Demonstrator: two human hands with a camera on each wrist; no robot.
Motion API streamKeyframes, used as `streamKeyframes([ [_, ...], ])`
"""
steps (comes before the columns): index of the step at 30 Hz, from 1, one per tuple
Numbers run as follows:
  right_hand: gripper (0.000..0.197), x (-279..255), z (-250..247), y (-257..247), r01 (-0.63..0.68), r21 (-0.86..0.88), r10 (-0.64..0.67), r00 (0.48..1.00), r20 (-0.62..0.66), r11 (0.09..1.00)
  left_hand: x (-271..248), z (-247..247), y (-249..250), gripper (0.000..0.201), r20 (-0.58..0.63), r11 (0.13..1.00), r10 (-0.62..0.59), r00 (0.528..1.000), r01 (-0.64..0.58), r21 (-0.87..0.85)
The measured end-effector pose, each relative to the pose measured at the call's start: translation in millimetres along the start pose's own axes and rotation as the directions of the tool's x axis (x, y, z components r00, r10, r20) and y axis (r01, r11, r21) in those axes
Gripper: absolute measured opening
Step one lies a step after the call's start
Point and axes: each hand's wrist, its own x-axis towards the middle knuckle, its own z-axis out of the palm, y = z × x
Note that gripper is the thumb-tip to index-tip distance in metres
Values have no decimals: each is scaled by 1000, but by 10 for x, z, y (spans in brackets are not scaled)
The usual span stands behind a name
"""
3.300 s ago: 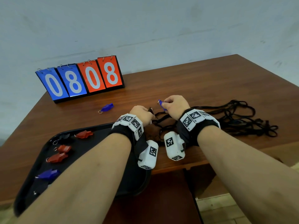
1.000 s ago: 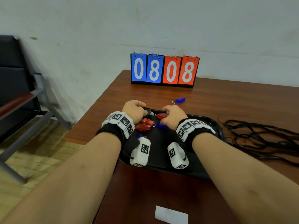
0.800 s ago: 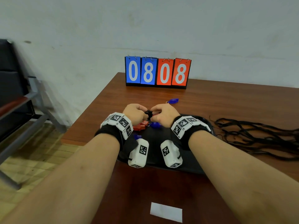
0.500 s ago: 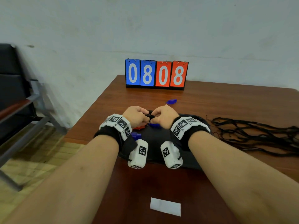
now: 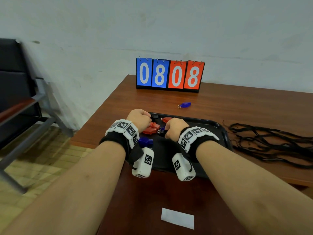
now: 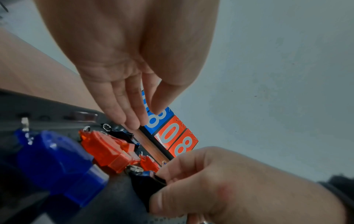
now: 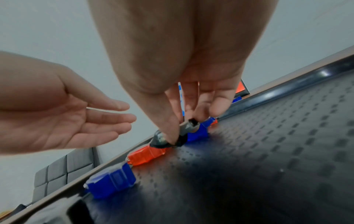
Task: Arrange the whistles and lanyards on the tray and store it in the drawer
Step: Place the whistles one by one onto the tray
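The black tray (image 5: 220, 131) lies on the wooden table, and both my hands are over its far left part. My right hand (image 5: 169, 128) pinches a black whistle (image 7: 187, 128) down on the tray floor (image 7: 268, 136), next to a blue whistle (image 7: 199, 133). My left hand (image 6: 141, 119) hovers just left of it, fingers straight, holding nothing. Red whistles (image 5: 150, 128) and another blue whistle (image 5: 145, 141) lie along the tray's left side. One more blue whistle (image 5: 185, 104) sits on the table beyond the tray. The black lanyards (image 5: 271, 145) are piled to the tray's right.
A flip scoreboard (image 5: 170, 74) reading 0808 stands at the table's back edge against the wall. A dark chair (image 5: 17, 82) is off the table's left side. A white label (image 5: 177, 217) is on the dark wood surface below my forearms.
Both hands were closed together around a small piece above the tray. They have moved apart, my left hand has opened and let go, and my right hand has lowered to the tray.
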Motion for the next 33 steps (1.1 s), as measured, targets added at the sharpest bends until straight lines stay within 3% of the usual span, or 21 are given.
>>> streamKeyframes([
  [15,39,90,-28,14,-57,-62,61,996,58,996,76,44,49,18,24,999,35,999,-35,23],
  [24,24,-30,-473,450,21,207,3,993,-116,978,228,239,437,8,45,979,120,992,-125,158],
  [33,20,284,-840,1069,-38,468,177,950,-256,883,634,935,816,15,88,944,195,977,-211,253],
])
